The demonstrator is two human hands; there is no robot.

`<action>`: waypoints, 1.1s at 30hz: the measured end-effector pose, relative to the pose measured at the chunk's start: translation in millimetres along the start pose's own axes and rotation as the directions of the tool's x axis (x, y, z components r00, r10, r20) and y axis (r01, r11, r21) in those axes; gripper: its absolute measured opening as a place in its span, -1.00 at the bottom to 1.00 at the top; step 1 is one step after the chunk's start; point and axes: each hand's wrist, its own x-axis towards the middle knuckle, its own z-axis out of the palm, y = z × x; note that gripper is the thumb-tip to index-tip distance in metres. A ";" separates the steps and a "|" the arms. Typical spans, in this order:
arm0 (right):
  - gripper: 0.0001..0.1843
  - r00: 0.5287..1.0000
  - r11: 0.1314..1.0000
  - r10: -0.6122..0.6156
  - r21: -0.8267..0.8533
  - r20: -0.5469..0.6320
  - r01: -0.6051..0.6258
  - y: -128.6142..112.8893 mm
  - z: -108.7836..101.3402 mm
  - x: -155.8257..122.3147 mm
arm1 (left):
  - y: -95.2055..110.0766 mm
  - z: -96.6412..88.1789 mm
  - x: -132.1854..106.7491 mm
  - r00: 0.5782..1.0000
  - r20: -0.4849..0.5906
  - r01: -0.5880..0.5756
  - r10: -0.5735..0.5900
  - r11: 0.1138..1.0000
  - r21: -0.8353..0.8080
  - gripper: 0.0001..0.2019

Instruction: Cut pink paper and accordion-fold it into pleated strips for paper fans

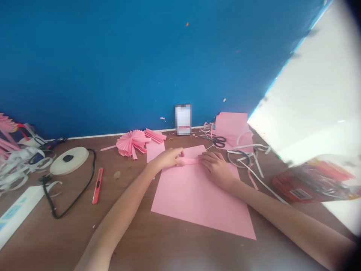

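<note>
a deep blue painted wall (141,64) rises behind a brown wooden desk (126,241), and a bright white surface fills the right of the view. on the desk lies a large flat sheet of pink paper (203,203), with a smaller rectangular pink sheet (232,130) farther back. the bare left hand (167,158) and bare right hand (214,169) meet over the far edge of the large sheet, and a narrow folded pink paper strip (187,161) lies between them, on that sheet. the left hand's fingers (179,155) are closed in a pinch on the strip's left end; the right hand's fingers (205,158) are curled over its right end, pressing it down. 1 round pleated pink paper fan (131,143) already lies finished-looking near the wall, with a loose pleated pink bundle (155,135) beside it. most of the large sheet remains flat and unpleated. black-handled steel scissors (217,141) rest among curled white paper offcuts (251,165), and a slim red craft knife (97,185) lies left of the hands.
</note>
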 end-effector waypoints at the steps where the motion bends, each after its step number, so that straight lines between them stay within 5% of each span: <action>1: -0.62 1.000 1.000 -0.003 -0.004 0.003 0.003 0.0 0.2 -0.2 | 1.0 -0.8 -0.5 1.000 0.014 -0.009 0.009 1.000 -0.005 -0.67; 15: -0.57 0.993 0.999 0.032 0.016 0.109 -0.034 -1.7 -2.5 -1.1 | 11.1 -4.5 -2.5 0.994 0.093 -0.063 0.056 0.995 0.076 -0.81; 23: -0.58 0.995 1.000 0.005 0.007 0.104 -0.006 -0.4 -0.4 -1.5 | 26.7 2.5 -9.9 1.000 -0.020 0.016 -0.009 0.917 0.399 -0.81; 30: -0.60 0.992 1.000 -0.001 0.003 0.124 0.000 -1.1 -1.1 -0.9 | 37.3 12.6 -10.6 0.974 -0.060 -0.159 0.221 0.840 0.518 -0.88; 33: -0.60 0.990 1.000 0.002 0.017 0.139 -0.004 -2.0 -2.6 -0.1 | 52.0 28.1 -12.2 0.956 -0.081 -0.188 0.282 0.801 0.568 -0.76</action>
